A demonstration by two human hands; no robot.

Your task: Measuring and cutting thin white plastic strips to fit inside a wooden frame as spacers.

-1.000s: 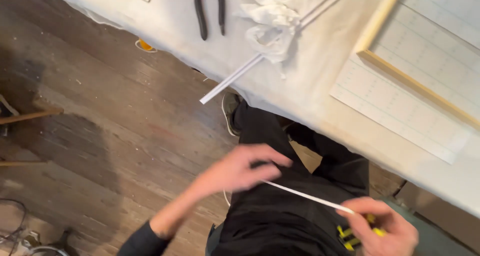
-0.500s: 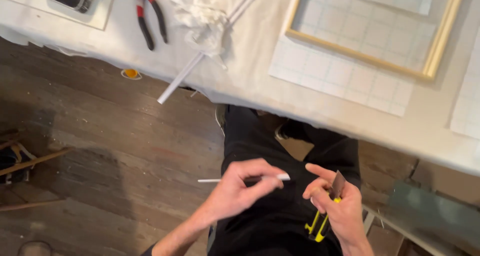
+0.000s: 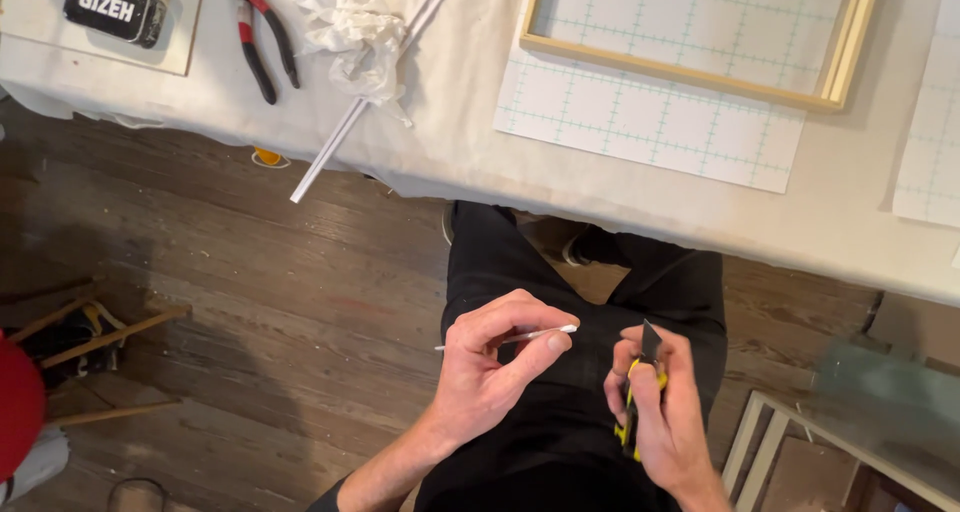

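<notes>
Fingers (image 3: pixel 545 342) pinching thin white strip (image 3: pixel 500 339), seemingly

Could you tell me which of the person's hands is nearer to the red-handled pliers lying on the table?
Left. The left hand, pinching a thin white stick, sits below and right of the pliers; the right hand, holding a yellow-handled knife, is farther right.

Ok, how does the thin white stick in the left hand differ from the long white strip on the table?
The thin white stick is short, pinched in the left hand over the lap; the long white strip lies untouched on the table, one end overhanging its edge. The stick lies nearly level in the view; the strip runs diagonally. Both are white and slender.
</notes>
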